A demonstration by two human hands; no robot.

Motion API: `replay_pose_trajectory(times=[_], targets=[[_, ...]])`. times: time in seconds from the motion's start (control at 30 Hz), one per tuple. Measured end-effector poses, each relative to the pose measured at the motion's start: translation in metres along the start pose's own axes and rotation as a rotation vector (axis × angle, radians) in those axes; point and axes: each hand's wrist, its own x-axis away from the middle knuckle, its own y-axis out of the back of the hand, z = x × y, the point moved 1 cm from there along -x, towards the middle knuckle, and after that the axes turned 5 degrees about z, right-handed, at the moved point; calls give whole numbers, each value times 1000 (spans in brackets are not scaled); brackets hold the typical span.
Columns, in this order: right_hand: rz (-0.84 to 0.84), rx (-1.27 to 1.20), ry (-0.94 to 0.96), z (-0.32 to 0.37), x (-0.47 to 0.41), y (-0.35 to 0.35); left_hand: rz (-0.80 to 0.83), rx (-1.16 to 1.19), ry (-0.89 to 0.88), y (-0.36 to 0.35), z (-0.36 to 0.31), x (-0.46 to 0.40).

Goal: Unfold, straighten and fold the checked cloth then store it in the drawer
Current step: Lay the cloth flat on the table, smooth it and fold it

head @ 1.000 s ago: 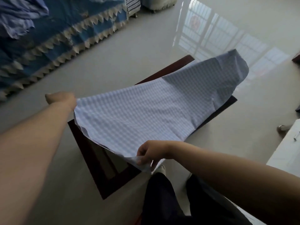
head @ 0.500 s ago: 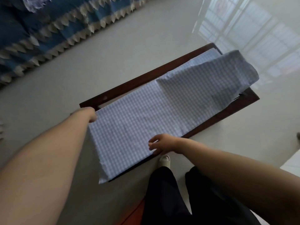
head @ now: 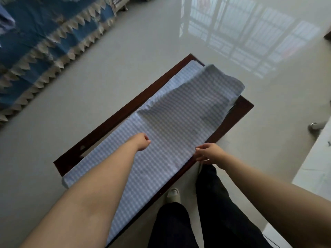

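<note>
The light blue checked cloth (head: 175,122) lies spread along a low table with a dark wooden frame (head: 111,120). Its far end is doubled over into a raised, rumpled fold (head: 215,83), and its near-left end hangs over the table's corner. My left hand (head: 143,141) rests on the middle of the cloth with the fingers curled in. At the cloth's right edge, by the table's rim, the fingers of my right hand (head: 207,153) pinch the fabric. No drawer is in view.
A blue patterned cover (head: 44,38) drapes over furniture at the upper left. White furniture (head: 315,167) and a metal foot (head: 316,127) stand at the right. My dark-trousered legs (head: 211,203) and a slipper (head: 172,195) are against the table's near side. Glossy floor surrounds the table.
The cloth, held up in the air a second ago, now lies on the table. My left hand has moved from the left edge to the cloth's middle, my right hand further right along the edge.
</note>
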Motion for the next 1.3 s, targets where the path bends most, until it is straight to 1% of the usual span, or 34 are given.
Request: replay_pose_trajectory(times=[0.1,0.17,0.3,0.43,0.6,0.7,0.77,0.83,0.93,1.0,1.03,1.07,1.13,1.2,1.23,1.27,1.3], targets=[[-59,-72,-1,4,-19,67,0,5,-47,6,-68,-30],[-100,-66,-4,10,-35,113,-29,-26,-66,12,-112,-51],[-215,34,36,31,-71,202,-161,-133,-116,29,-198,-90],[-346,184,92,47,-102,280,-287,-205,-224,41,-273,-120],[-434,374,110,65,-153,334,-437,-383,-417,47,-336,-144],[-429,477,108,81,-186,351,-495,-542,-517,51,-365,-165],[-408,552,130,93,-207,361,-529,-676,-534,56,-384,-183],[-361,615,166,103,-228,368,-544,-786,-511,61,-399,-200],[-278,662,177,109,-255,373,-485,-883,-471,67,-415,-219],[-203,740,106,107,-266,371,-438,-906,-511,68,-420,-227],[-169,832,82,104,-269,369,-420,-936,-556,66,-422,-227],[-155,949,108,101,-270,367,-412,-958,-604,62,-423,-227],[-201,1154,289,86,-268,363,-365,-950,-675,49,-420,-224],[-249,1257,467,64,-260,360,-225,-882,-657,30,-415,-221],[-225,1302,494,53,-258,359,-141,-836,-616,21,-413,-219],[-187,1314,478,43,-257,360,-69,-783,-572,13,-413,-219],[-162,1288,438,35,-259,361,-36,-689,-541,6,-412,-221]])
